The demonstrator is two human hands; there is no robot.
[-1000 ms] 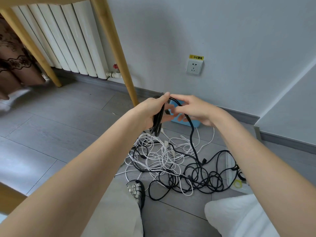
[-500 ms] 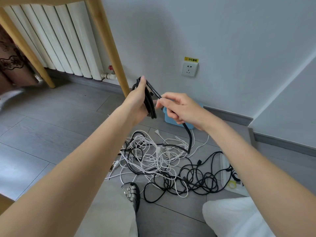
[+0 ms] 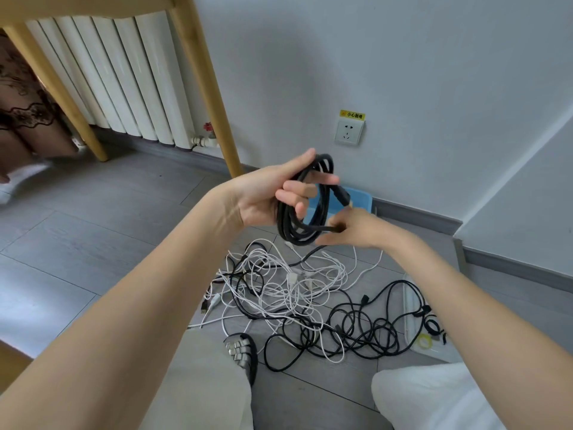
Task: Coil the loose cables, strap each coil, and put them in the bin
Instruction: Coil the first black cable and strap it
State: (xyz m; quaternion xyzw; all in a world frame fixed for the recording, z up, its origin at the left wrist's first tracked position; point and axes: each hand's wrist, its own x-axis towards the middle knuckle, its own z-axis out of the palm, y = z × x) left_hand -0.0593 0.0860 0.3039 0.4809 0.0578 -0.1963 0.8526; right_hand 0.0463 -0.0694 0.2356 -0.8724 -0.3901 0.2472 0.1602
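Note:
My left hand [image 3: 273, 193] holds a coil of black cable [image 3: 305, 212] looped over its fingers, raised above the floor. My right hand [image 3: 350, 228] pinches the lower strand of that coil; the cable's tail runs down to the floor. A gold-tipped plug [image 3: 342, 197] sticks out at the coil's right side. Below lies a tangle of white cables [image 3: 288, 277] and black cables [image 3: 362, 330]. A blue bin [image 3: 356, 200] stands by the wall, partly hidden behind the coil and my hands.
A white tray [image 3: 412, 308] with small straps and a yellow ring lies at the right on the floor. A wooden table leg [image 3: 204, 88] and a radiator [image 3: 124, 82] stand at the left. A wall socket [image 3: 348, 131] is above the bin. My sandalled foot [image 3: 242, 352] touches the tangle.
The coil has turned from edge-on to an open ring on my left hand. My right hand dropped from the top of the coil to its lower right strand.

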